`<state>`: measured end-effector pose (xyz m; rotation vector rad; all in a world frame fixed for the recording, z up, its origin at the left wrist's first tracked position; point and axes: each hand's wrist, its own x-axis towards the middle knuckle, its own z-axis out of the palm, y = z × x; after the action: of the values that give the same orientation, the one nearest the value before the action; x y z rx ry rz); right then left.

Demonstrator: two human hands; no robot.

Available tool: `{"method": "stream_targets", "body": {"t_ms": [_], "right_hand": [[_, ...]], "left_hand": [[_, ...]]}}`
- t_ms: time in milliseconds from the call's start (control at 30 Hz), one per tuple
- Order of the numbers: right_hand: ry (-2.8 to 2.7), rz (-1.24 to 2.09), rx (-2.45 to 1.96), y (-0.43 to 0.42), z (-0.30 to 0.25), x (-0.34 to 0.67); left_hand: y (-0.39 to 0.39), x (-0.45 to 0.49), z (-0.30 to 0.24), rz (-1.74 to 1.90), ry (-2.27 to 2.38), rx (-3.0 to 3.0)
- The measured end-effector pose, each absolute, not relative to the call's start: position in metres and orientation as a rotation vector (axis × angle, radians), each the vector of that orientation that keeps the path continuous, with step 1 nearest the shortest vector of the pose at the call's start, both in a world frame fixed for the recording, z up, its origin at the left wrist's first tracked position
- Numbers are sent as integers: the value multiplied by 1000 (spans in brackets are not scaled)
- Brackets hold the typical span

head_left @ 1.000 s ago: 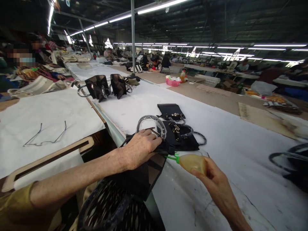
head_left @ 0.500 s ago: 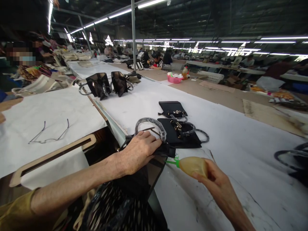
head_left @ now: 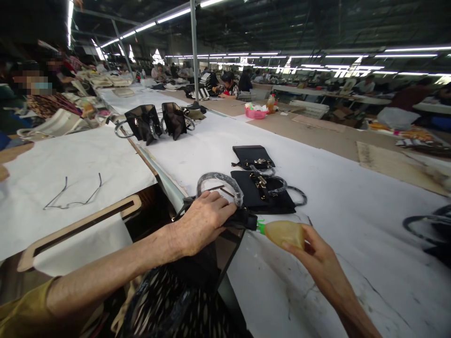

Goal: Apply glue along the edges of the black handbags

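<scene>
My left hand [head_left: 206,220] is closed on the upper edge of a black handbag [head_left: 225,256], below its plastic-wrapped loop handle [head_left: 220,180]. The bag hangs over the table's near edge, its lower part dark and sheer. In my right hand [head_left: 315,251] is a yellowish squeeze bottle [head_left: 283,234] with a green cap, lying sideways and pointing left. Its tip meets a black tab at the bag's right end; the nozzle's end is hidden there. Just beyond lie two flat black handbags [head_left: 252,190] with gold clasps and wrapped handles.
Eyeglasses [head_left: 72,205] rest on white paper at left, near a slotted wooden template [head_left: 84,230]. Two dark bags [head_left: 143,123] stand farther back. A pink basket [head_left: 256,112] sits beyond, past a metal post [head_left: 194,51]. Black handles [head_left: 423,225] show at the right edge. People work in the background.
The squeeze bottle has risen slightly, and its green nozzle, seen in full before, is now mostly hidden at the bag's black tab. My left hand stays in place.
</scene>
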<state>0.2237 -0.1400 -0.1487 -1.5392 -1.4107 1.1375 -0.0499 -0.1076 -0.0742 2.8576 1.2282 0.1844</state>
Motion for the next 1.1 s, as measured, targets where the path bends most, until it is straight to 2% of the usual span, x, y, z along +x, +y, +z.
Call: {"method": "stream_targets", "body": {"t_ms": [233,833,1100], "right_hand": [[-1373,1207,-1541,-143,-150,223],[-1441,1098,-1618,-152,-166,220],[-1394,1209,-1572,-155,-160,220]], "left_hand": [[-109,-51,-79,170,1221,2863],[-124,-51,-87,174,1225,2857],[-124,-51,-92,172,1221,2859]]}}
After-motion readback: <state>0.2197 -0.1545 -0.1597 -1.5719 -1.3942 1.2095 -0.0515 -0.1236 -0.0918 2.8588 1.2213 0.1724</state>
